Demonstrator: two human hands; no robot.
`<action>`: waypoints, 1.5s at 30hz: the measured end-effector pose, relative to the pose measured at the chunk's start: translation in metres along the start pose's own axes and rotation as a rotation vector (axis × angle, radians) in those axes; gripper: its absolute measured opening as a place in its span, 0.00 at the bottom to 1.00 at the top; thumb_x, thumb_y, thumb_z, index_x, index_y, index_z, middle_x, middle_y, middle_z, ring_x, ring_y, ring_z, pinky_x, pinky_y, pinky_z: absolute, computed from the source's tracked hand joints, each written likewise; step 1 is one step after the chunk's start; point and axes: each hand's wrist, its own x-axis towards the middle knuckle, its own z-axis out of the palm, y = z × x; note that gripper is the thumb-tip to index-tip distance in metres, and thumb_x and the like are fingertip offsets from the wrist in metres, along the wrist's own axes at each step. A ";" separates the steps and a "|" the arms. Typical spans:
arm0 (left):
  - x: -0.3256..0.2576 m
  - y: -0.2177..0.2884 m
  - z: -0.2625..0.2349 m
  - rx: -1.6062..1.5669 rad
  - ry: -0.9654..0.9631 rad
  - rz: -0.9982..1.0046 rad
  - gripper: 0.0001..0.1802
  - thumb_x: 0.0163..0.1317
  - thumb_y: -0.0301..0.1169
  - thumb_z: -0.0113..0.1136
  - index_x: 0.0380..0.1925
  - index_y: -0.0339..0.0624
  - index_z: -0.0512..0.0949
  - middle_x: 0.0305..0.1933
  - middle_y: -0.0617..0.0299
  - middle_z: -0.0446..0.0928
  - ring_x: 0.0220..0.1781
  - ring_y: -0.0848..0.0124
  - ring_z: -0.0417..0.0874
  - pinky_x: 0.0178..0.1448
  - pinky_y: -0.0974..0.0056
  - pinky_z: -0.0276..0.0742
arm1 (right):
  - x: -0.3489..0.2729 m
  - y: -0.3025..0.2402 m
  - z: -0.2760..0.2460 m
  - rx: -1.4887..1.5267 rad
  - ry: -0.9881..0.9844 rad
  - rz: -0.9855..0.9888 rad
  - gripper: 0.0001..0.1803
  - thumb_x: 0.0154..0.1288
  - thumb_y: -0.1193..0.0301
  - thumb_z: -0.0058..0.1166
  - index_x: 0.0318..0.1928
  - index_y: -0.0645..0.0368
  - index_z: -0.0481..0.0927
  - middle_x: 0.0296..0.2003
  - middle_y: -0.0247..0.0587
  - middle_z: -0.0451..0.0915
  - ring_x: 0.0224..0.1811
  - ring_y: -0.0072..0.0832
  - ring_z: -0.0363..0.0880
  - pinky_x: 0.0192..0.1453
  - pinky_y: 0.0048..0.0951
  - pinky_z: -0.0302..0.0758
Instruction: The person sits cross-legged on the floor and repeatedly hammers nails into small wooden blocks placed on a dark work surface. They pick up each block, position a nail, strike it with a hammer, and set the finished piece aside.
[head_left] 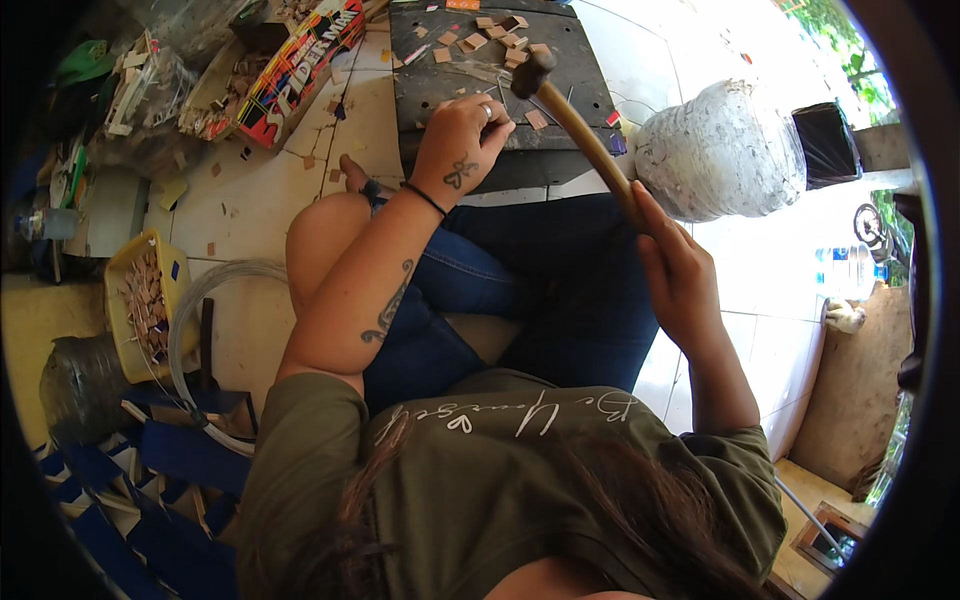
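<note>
Nearest the lap, above dark jeans [560, 290], the right hand [680, 275] is closed round the lower end of a hammer [575, 125], thumb along the wooden handle; the shaft slants up and left to a dark metal head [532, 72] that hangs just above the bench [500, 100]. Hammer: stiff, head-heavy, the weight well away from the grip; the bare wood looks dry and not slippery, and a hold low on the handle, as here, gives swing, while a hold nearer the head would give control. Next out, the left hand [462, 140], wrist banded, rests on the dark bench top with fingertips pinched together near the head; what they pinch is too small to tell, possibly a thin nail or a chip. Chips [505, 40]: small flat tan wooden squares, scattered over the far half of the bench, one lying just right of the hammer head; light, rigid, likely to split or skip under a blow, best pinned by the edges with fingers clear of the strike. Left of the knee, on the tiled floor [250, 200], a yellow tray [125, 270] of more chips and a hoop of wire [215, 275]. Farther left, a printed carton [300, 65]. Right of the bench, a pale wrapped bundle [720, 150]; beyond it a water bottle [845, 272].
</note>
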 end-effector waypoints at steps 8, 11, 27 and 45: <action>-0.001 0.000 0.001 0.008 0.014 0.033 0.05 0.51 0.25 0.64 0.23 0.38 0.77 0.25 0.57 0.76 0.31 0.56 0.78 0.44 0.57 0.73 | -0.001 0.000 0.002 0.021 0.064 -0.073 0.28 0.67 0.79 0.47 0.67 0.50 0.68 0.44 0.52 0.80 0.38 0.45 0.83 0.43 0.35 0.77; -0.002 0.000 0.003 0.010 0.049 0.045 0.06 0.51 0.24 0.64 0.21 0.37 0.76 0.24 0.56 0.76 0.32 0.55 0.78 0.45 0.56 0.73 | -0.002 0.001 0.002 -0.003 -0.005 -0.034 0.28 0.66 0.80 0.47 0.67 0.51 0.68 0.45 0.52 0.80 0.40 0.44 0.83 0.44 0.34 0.77; -0.004 0.001 0.005 -0.006 0.053 0.033 0.06 0.52 0.22 0.64 0.22 0.36 0.76 0.26 0.54 0.76 0.33 0.54 0.78 0.45 0.56 0.74 | 0.002 0.008 0.003 -0.002 -0.016 -0.066 0.27 0.67 0.79 0.47 0.66 0.50 0.68 0.39 0.50 0.79 0.35 0.42 0.80 0.41 0.33 0.75; -0.001 0.007 0.000 -0.033 0.038 -0.042 0.04 0.53 0.24 0.64 0.23 0.38 0.78 0.25 0.55 0.78 0.31 0.56 0.80 0.47 0.56 0.75 | 0.020 0.035 0.017 0.207 0.185 -0.025 0.25 0.68 0.76 0.47 0.65 0.50 0.70 0.46 0.50 0.80 0.46 0.43 0.81 0.51 0.32 0.74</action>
